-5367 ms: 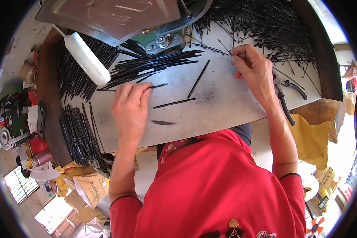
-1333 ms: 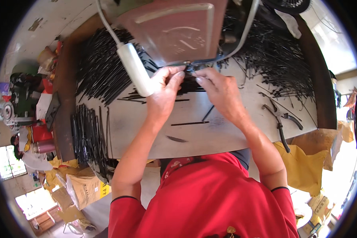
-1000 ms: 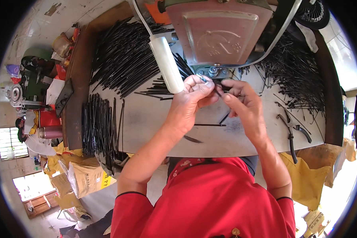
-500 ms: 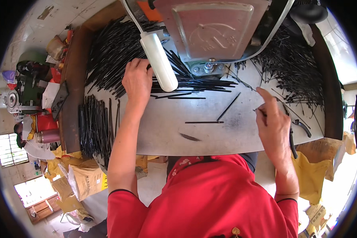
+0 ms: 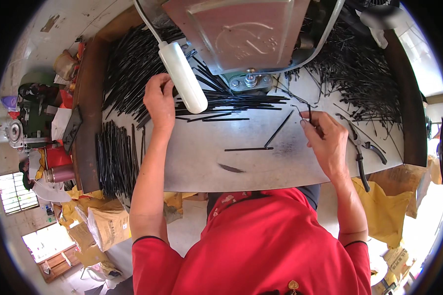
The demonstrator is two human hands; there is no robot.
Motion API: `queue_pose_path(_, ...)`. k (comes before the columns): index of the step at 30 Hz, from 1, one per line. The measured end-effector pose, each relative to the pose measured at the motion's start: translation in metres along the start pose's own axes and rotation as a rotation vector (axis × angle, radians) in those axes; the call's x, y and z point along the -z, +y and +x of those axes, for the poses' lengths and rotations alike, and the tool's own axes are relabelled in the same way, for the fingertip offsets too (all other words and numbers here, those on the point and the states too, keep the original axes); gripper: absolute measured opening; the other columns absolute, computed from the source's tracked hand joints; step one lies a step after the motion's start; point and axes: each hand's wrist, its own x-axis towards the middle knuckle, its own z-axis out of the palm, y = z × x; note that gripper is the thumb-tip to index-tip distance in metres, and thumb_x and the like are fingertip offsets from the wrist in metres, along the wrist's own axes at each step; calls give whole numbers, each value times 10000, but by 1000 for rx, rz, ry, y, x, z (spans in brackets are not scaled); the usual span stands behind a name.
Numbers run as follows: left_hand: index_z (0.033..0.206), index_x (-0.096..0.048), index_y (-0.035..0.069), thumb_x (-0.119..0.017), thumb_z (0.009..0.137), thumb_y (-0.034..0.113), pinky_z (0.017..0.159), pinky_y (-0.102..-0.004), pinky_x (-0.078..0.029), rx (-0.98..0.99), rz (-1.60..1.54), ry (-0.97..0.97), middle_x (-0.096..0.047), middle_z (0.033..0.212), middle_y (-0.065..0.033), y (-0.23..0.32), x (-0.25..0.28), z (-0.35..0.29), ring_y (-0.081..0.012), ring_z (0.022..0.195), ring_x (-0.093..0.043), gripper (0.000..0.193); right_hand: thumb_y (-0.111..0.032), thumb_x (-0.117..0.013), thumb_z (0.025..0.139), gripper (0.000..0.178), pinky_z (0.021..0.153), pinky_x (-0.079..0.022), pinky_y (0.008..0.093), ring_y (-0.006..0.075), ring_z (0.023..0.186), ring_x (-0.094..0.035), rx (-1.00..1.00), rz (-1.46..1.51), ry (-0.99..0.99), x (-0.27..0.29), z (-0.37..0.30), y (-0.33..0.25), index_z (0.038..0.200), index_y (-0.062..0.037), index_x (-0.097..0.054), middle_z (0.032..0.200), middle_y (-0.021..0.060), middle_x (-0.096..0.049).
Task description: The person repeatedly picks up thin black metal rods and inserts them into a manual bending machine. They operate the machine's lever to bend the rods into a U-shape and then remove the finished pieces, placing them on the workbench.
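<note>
My left hand (image 5: 160, 101) is at the edge of a large pile of black rods (image 5: 133, 73), beside a white tube lamp (image 5: 183, 78). Its fingers are curled, and the lamp hides the fingertips and whatever they hold. My right hand (image 5: 327, 140) is closed in a pinch over the right half of the metal tabletop. A thin dark wire-like piece (image 5: 299, 112) with a bent tip sticks out from its fingers. To the left of that hand two black rods lie loose, one slanted (image 5: 279, 129) and one level (image 5: 248, 149).
A metal machine (image 5: 246, 39) stands at the back centre. Thin black pieces (image 5: 359, 73) lie tangled at the back right. Pliers (image 5: 359, 145) rest near the right edge. A bundle of black rods (image 5: 115, 160) lies at left. Raised wooden sides (image 5: 83, 113) border the table.
My right hand has moved left; its raised index finger has come down into a pinch on the thin piece. The left hand stays beside the lamp. The whole view has shifted slightly.
</note>
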Motion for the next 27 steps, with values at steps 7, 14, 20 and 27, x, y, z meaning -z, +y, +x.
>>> queue_pose_path(7,942,-668,27,-645,800,44,770,-356,-466,-135,144,-25,-615,882,-91,4,13,7,-242,863,-574,145,-85,-622,830,197,476,-422,222,56,522,-508,-248,224,-42,4,0,0,993,18,-663,642,29,-576)
queue_pose_path(14,933,-684,21,-693,778,108,717,-346,-458,-81,268,-261,-644,834,-124,15,15,9,-260,762,-604,178,-112,-626,837,220,477,-433,220,52,525,-493,-274,294,-74,-5,-1,-3,1005,25,-663,636,19,-573)
queue_pose_path(20,954,-574,0,-595,828,22,713,-390,-481,-122,163,-58,-607,878,-135,2,8,1,-301,845,-591,129,-141,-624,844,236,457,-421,216,56,509,-499,-323,368,-112,-3,0,-7,999,34,-655,648,32,-581)
queue_pose_path(27,1027,-577,-40,-618,805,-19,643,-319,-499,-316,25,-167,-638,928,-102,64,13,13,-217,783,-610,227,-211,-565,873,293,406,-334,210,80,407,-443,-418,690,-313,-12,18,-24,1046,22,-612,624,45,-539)
